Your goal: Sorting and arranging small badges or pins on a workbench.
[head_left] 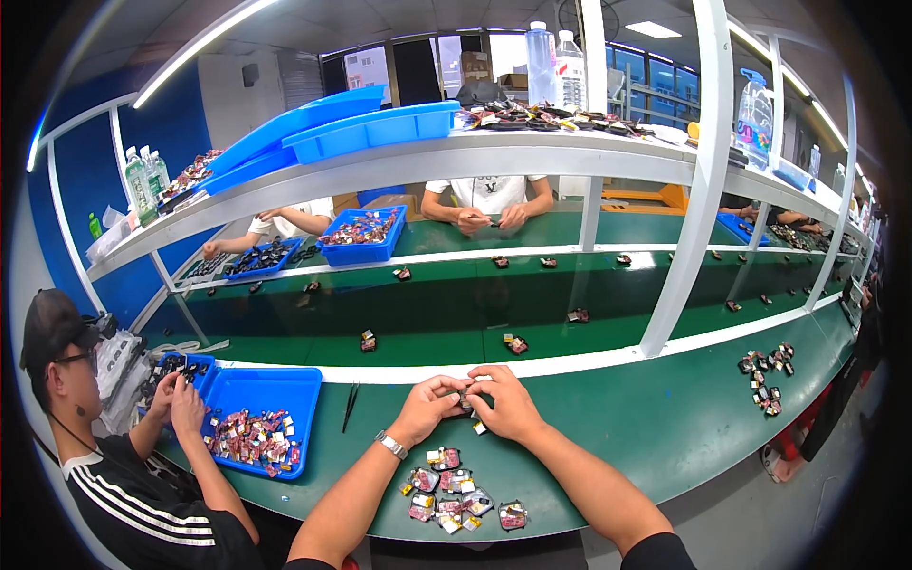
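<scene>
Over the green worktable (589, 418), my left hand (425, 410) and my right hand (505, 407) meet with curled fingers. Between their fingertips is a small electronic assembly (465, 401), mostly covered by the fingers. A silver watch circles my left wrist. Just below the hands, between my forearms, lies a loose group of similar assemblies (454, 480), dark casings with red circuit boards and white-and-yellow pieces. One more assembly (512, 515) sits slightly apart on its right. Dark tweezers (351, 407) rest to the left of my hands.
A blue tray (256, 383) of red boards stands at left, beside a co-worker (123, 475) handling a small part. Beyond a white rail (370, 372), a green belt (437, 323) carries spaced assemblies. A shelf (532, 157) on white posts spans above. More assemblies (768, 375) lie far right.
</scene>
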